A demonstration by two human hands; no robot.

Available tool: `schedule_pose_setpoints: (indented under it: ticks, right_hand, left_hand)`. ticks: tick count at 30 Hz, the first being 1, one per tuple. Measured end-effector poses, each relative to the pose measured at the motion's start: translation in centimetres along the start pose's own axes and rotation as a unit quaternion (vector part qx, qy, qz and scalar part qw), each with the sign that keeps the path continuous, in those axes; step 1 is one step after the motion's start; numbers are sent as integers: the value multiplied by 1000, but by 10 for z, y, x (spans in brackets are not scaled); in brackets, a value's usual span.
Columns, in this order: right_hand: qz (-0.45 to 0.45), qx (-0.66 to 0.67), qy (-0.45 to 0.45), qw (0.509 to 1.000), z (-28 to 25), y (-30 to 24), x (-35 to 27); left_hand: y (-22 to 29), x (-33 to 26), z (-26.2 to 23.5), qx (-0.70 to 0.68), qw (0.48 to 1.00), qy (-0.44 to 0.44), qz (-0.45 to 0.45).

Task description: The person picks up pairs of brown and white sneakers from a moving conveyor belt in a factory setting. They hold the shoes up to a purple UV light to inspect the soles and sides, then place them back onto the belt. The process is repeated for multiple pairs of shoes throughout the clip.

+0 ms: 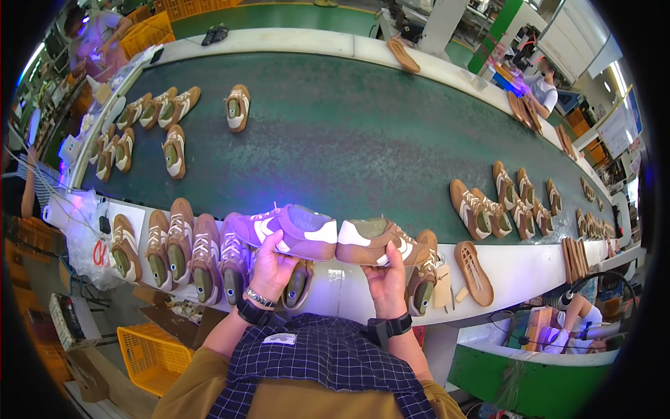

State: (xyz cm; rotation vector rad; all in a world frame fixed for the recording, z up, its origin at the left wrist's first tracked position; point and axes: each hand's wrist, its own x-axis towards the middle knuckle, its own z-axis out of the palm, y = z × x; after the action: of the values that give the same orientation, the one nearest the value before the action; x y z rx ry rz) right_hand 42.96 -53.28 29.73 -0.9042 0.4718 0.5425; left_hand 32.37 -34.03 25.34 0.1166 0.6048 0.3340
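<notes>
In front of me two low sneakers are held up with their heels almost meeting. My left hand (273, 271) is closed on the left sneaker (296, 232), which has a white side stripe and looks purple under violet light. My right hand (385, 285) grips the right sneaker (368, 239), brown with a white heel patch and olive lining, thumb on its side. Their toes point away from each other. On the white ledge (342, 290) below, more brown sneakers (180, 241) stand in a row to the left. Another sneaker (422, 283) rests just right of my right hand.
Beyond the ledge runs a green conveyor belt (314, 133) with sneaker groups at left (174, 150) and right (481, 213). A loose brown sole (474, 274) lies right on the ledge. A yellow crate (155, 357) sits lower left. Other people work around the line.
</notes>
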Motion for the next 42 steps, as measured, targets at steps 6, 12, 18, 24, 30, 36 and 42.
schedule_pose_setpoints:
  ticks: [6,12,18,24,30,36,42]
  right_hand:
    - [-28,-36,-28,999,-1,1,-2]
    - [-34,-62,-36,997,1,-5,-3]
    - [-27,-27,-53,998,-19,-22,-9]
    - [40,-128,-41,990,-58,-54,-28]
    - [2,-117,7,993,-92,-68,-48]
    - [-4,-104,18,994,-98,-65,-54]
    - [-4,-117,1,993,-94,-56,-51]
  left_hand:
    - [2,-3,4,26,999,-11,17]
    - [5,-5,6,43,998,-34,19]
    - [-3,-22,29,53,988,-114,-94]
    - [5,-22,31,480,782,-255,-305]
    - [46,-12,15,507,849,-140,-54]
    - [68,-23,-8,511,853,-65,-79]
    - [68,-42,-23,533,842,-58,-54]
